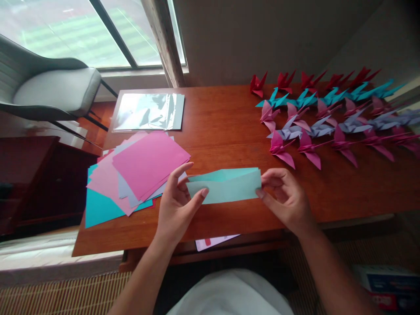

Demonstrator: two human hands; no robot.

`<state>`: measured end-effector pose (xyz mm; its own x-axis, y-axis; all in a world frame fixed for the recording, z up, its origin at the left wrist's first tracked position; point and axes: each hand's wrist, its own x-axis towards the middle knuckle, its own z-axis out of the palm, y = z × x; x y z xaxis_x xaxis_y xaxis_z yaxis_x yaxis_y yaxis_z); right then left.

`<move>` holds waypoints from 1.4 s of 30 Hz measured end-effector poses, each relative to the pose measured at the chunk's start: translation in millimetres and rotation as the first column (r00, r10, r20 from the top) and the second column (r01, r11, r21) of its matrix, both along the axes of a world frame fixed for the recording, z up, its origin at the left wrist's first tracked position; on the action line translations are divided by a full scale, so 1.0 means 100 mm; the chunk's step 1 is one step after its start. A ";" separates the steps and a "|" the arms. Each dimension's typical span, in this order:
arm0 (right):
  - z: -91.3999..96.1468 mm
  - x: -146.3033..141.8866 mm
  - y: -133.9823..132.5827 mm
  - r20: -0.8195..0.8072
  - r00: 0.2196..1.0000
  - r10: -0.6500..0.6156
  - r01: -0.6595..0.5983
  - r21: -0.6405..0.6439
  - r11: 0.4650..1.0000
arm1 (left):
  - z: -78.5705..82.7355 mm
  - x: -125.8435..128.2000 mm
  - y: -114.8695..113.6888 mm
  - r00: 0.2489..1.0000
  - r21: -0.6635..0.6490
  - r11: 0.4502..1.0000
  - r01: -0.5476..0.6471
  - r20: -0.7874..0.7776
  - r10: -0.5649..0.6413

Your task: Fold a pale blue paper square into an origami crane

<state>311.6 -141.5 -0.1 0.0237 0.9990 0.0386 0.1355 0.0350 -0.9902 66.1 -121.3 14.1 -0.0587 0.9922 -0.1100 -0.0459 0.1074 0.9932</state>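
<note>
Between my two hands is a light turquoise sheet of origami paper (229, 190), folded lengthwise into a long strip with its upper edges gaping apart. My left hand (179, 199) pinches the left end, thumb on the near face and fingers behind. At the right end, my right hand (284, 194) grips the corner between thumb and fingers. The strip is held above the wooden table (216, 148). Left of my left hand lies a fanned pile of coloured paper, with a magenta sheet (151, 159) on top and a teal sheet (105, 205) underneath.
Rows of folded paper cranes stand at the right, including a red crane (258, 85) and a magenta crane (280, 148). A clear plastic packet (147, 111) lies at the back left. Beyond the table is a chair (59, 89). A phone-like item (215, 242) shows below the front edge.
</note>
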 end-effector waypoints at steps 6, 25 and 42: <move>0.06 -0.03 0.06 0.005 0.990 0.142 -0.140 -0.146 0.979 | -0.05 0.03 -0.02 0.995 -0.009 0.999 -0.049 -0.081 0.048; 0.09 -0.20 0.05 -0.026 0.968 -0.249 0.246 -0.080 0.966 | -0.04 0.01 -0.05 0.991 -0.039 0.994 -0.105 -0.085 0.102; 0.14 -0.20 0.04 -0.051 0.971 -0.232 0.228 -0.069 0.971 | -0.05 0.01 -0.07 0.989 -0.040 0.993 -0.108 -0.103 0.103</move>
